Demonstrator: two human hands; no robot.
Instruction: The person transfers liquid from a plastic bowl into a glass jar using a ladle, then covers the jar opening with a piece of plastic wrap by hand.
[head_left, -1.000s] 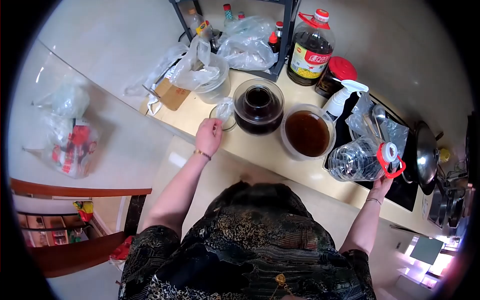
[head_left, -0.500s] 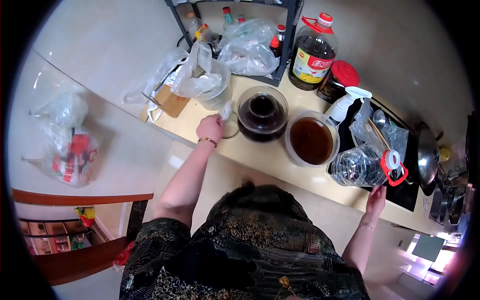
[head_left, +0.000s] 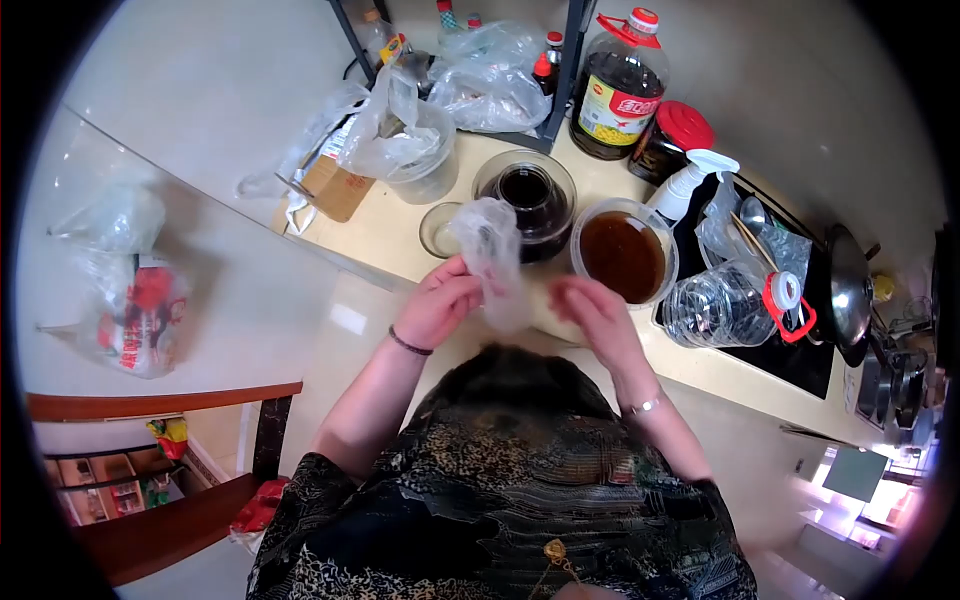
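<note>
A thin clear plastic bag (head_left: 490, 245) hangs crumpled in front of me, its lower left part pinched in my left hand (head_left: 445, 300). To its right is my right hand (head_left: 602, 318), raised near the counter edge and apart from the bag; motion blurs its fingers. Behind the bag stands a glass bowl (head_left: 562, 222) of dark liquid with a dark-filled jar (head_left: 525, 188) in its middle. A small glass dish (head_left: 438, 240) sits left of the bag. Just beyond my right hand is a clear tub (head_left: 622, 255) of brown liquid.
An empty plastic jug (head_left: 715, 310) lies on the black cooktop (head_left: 800, 365) at right, near a spray bottle (head_left: 690, 185). A large oil bottle (head_left: 620, 100) and red-lidded jar (head_left: 675, 140) stand behind. At left are a bag-covered tub (head_left: 425, 170) and cardboard (head_left: 340, 190).
My left hand has lifted the plastic bag off the counter area and brought it rightward and nearer to me. My right hand has moved left from beside the jug toward the bag.
</note>
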